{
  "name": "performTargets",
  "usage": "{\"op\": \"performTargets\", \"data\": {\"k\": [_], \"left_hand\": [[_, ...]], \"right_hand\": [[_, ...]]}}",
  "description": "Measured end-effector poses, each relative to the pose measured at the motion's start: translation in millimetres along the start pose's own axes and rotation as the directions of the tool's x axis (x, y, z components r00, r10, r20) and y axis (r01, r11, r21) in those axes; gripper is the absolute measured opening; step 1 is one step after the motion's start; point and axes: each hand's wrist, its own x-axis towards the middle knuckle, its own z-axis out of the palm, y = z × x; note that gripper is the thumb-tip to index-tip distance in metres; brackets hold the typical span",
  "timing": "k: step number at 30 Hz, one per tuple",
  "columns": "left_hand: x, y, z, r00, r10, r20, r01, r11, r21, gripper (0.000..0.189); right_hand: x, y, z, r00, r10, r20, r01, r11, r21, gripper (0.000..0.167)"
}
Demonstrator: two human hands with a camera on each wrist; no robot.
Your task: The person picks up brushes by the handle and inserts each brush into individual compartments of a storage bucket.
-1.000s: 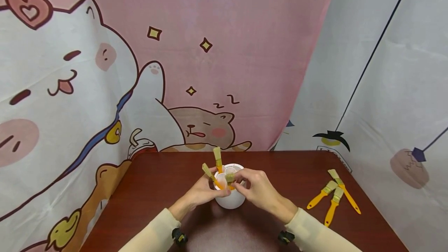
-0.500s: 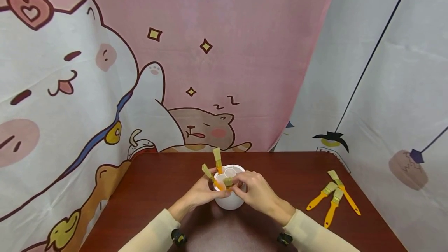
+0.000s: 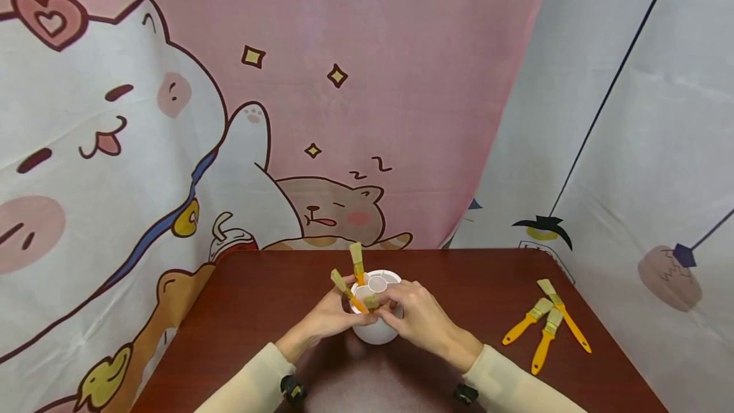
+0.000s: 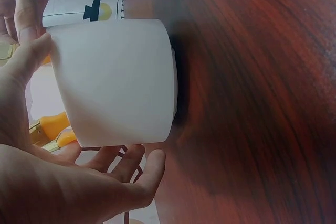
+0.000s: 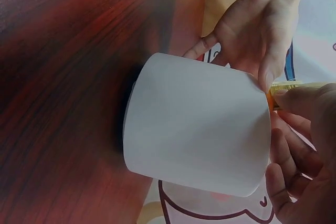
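A round white brush holder (image 3: 375, 334) with divided openings in its top stands upright in front of me. My left hand (image 3: 329, 315) grips its left side, thumb at the near rim and fingers around the wall. Two paintbrushes stand in its left openings, bristles up: one upright brush (image 3: 357, 260) and one leaning left (image 3: 346, 287). Between finger and thumb, my right hand (image 3: 421, 314) pinches a third paintbrush (image 3: 371, 302) near its ferrule at the near rim. In the right wrist view its orange handle is mostly hidden behind the white wall (image 5: 199, 124).
Three more paintbrushes with yellow-orange handles lie at the right of the dark red table (image 3: 459, 273): a far one (image 3: 564, 317), a left one (image 3: 527, 320) and a near one (image 3: 546, 341). Cloth with cartoon prints (image 3: 401, 81) hangs behind the table and along its sides.
My right hand has shifted slightly down and left, and the pinched paintbrush sits lower at the holder's near rim. The left hand and the other brushes have stayed in place.
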Motion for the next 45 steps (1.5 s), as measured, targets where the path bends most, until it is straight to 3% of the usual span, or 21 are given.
{"op": "performTargets", "data": {"k": [22,37,45], "left_hand": [[0.4,1.1,-0.2,1.000,-0.004,0.008,0.004,1.000,-0.005,0.102],[-1.7,1.3,6.5,0.998,-0.037,-0.051,0.037,0.999,0.012,0.106],[-6.4,7.7,18.6,0.990,0.033,-0.135,-0.032,0.999,0.011,0.111]], "right_hand": [[-4.2,0.7,-10.9,1.000,-0.021,-0.004,0.021,1.000,0.002,0.033],[-13.8,5.6,-27.6,0.999,0.032,-0.029,-0.032,0.999,-0.023,0.035],[-19.0,12.3,-37.6,0.996,0.069,-0.057,-0.070,0.997,-0.029,0.036]]}}
